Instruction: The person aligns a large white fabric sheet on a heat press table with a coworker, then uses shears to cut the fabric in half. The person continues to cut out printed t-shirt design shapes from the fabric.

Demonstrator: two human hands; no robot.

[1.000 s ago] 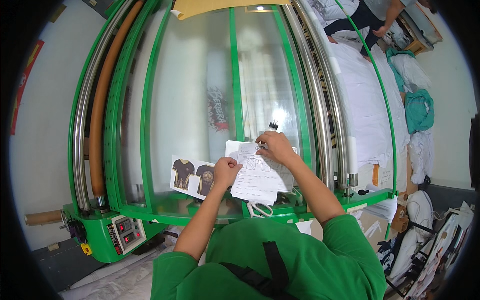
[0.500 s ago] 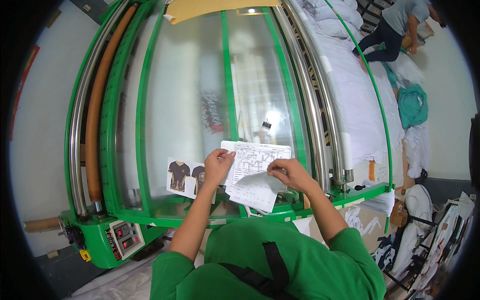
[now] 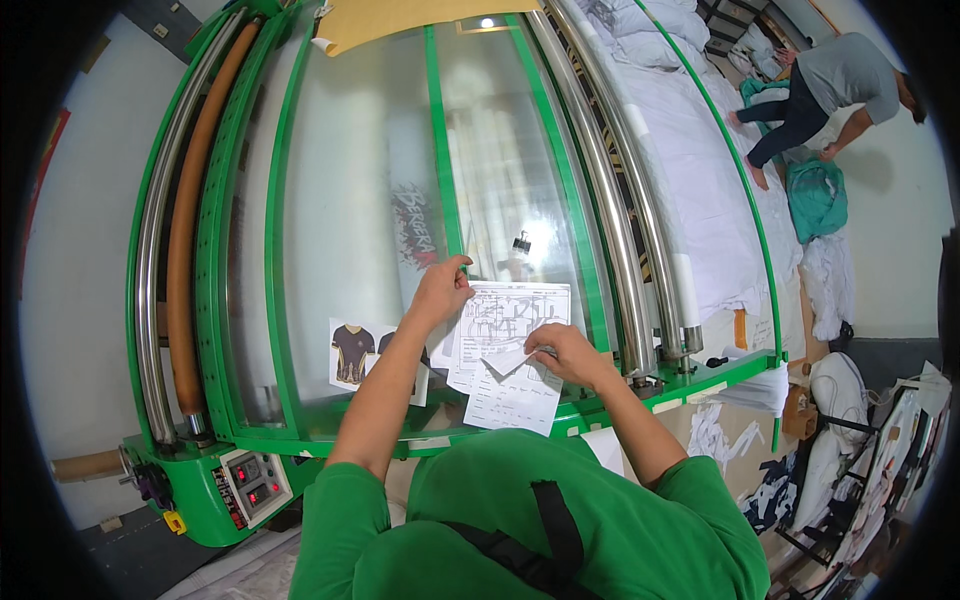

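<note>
A small stack of printed paper sheets lies on the machine's glossy top in front of me. My right hand pinches the folded-back edge of the upper sheet, whose lower part hangs toward me. At the stack's upper left corner is my left hand, fingers apart, with a fingertip against the paper edge. A black binder clip sits just beyond the sheets. To the left lies a picture of a dark jersey with gold trim, beside another print partly hidden by my left forearm.
Steel rollers run along the right side of the green-framed machine, and a brown roller along its left. A control panel is at the lower left. White fabric is heaped at right; a person bends over beyond it.
My left hand has shifted up to the stack's top corner, its fingers spreading. My right hand has moved slightly left and down, folding the sheet lower. The other person has moved toward me.
</note>
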